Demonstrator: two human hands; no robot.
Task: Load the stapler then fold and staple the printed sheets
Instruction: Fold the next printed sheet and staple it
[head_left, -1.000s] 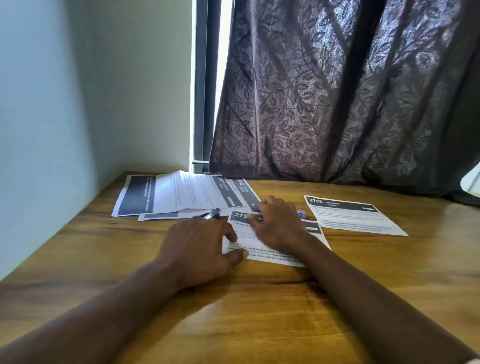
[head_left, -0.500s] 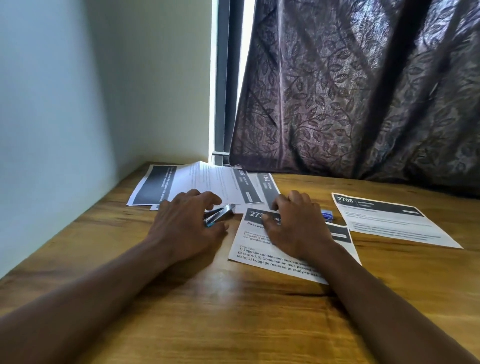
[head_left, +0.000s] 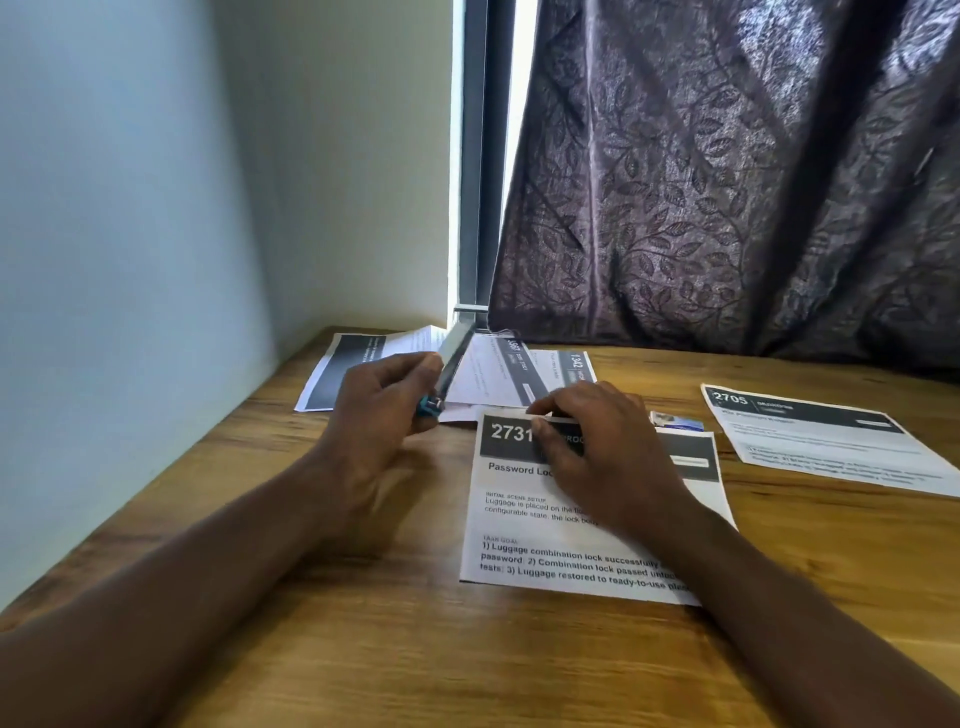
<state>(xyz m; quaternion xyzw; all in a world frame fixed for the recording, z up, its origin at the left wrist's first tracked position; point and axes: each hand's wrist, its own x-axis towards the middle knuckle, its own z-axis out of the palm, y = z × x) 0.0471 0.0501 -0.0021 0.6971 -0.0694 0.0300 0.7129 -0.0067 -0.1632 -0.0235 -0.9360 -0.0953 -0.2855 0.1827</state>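
Observation:
My left hand (head_left: 382, 410) grips a small stapler (head_left: 451, 366) with a teal base; its silver top arm is swung up and points away from me. My right hand (head_left: 597, 447) lies on the printed sheet headed 2731 (head_left: 561, 551) in front of me, and its fingertips pinch a thin silver strip of staples (head_left: 545, 415) at the sheet's top edge. A small blue staple box (head_left: 675, 420) sits just right of that hand. Another sheet headed 2705 (head_left: 831, 441) lies to the right. Several more printed sheets (head_left: 498, 371) are spread at the back left.
The wooden table (head_left: 415, 649) meets a pale wall (head_left: 130, 260) on the left. A dark leaf-patterned curtain (head_left: 727, 182) hangs along the table's back edge, next to a window frame (head_left: 475, 208).
My left hand has lifted the stapler off the table and its top arm has swung up. My right hand stayed on the 2731 sheet, now pinching the staple strip.

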